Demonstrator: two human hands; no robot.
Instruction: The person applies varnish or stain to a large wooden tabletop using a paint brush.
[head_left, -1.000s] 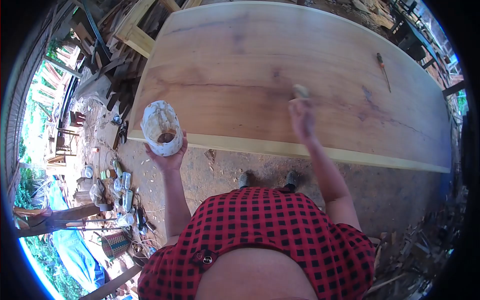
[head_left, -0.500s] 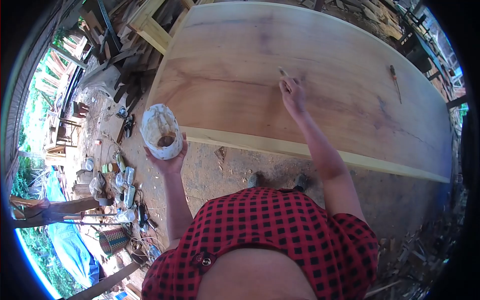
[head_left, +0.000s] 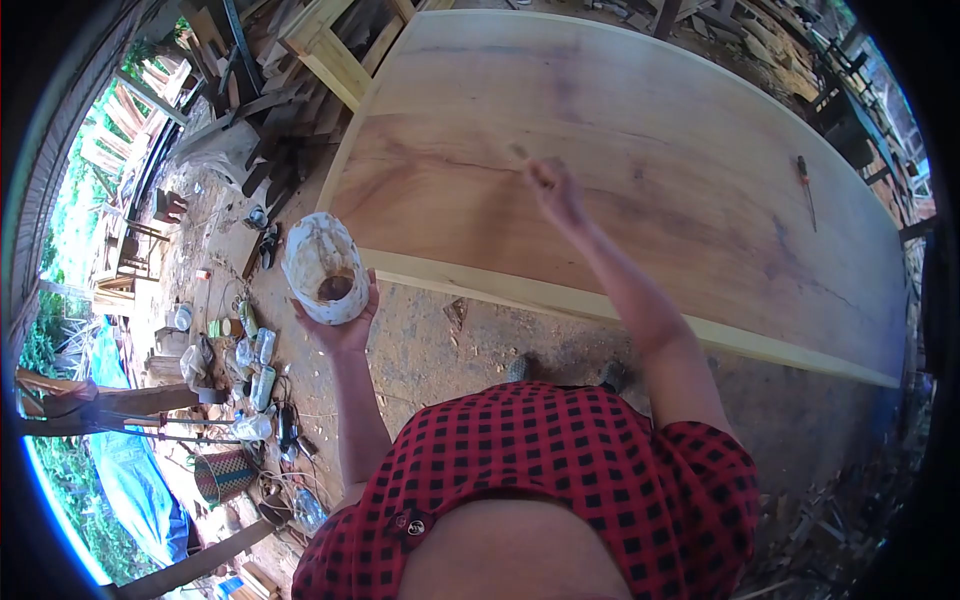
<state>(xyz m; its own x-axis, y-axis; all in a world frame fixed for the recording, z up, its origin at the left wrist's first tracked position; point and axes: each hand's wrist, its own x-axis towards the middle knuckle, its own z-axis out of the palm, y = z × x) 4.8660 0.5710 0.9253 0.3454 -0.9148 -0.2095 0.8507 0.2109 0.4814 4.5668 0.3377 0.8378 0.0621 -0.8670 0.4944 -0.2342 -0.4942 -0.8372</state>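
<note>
Blue tarp [head_left: 135, 480]: at the far left, crumpled, beyond wooden poles.
Woven basket [head_left: 222, 477]: on the ground, right of the tarp, cords close by.
Plastic bottles [head_left: 263, 388]: lying in a loose group above the basket, among small clutter.
Sandals [head_left: 268, 245]: on the floor, left of the white container.
Wooden frame [head_left: 335, 65]: pale timber, beside the upper left corner of the board.
White container [head_left: 327, 268]: held up off the floor near the board's lower left corner; stained brown inside, with a dark patch at the bottom, opening toward the camera.
Left hand [head_left: 342, 333]: closed around the container's lower part, fingers and thumb showing at either side.
Board [head_left: 640, 110]: large, flat, reddish-brown with dark grain streaks; pale strip along its near edge.
Small tool [head_left: 519, 151]: over the left half of the board; blurred, appears to be a brush; contact with the surface cannot be told.
Right hand [head_left: 552, 183]: fingers curled in a grip on the small tool, arm reaching over the board's near edge.
Shoes [head_left: 518, 369]: on the floor, between the board and the checked red shirt [head_left: 560, 450].
Screwdriver [head_left: 805, 180]: lying on the right part of the board, well apart from both hands.
</note>
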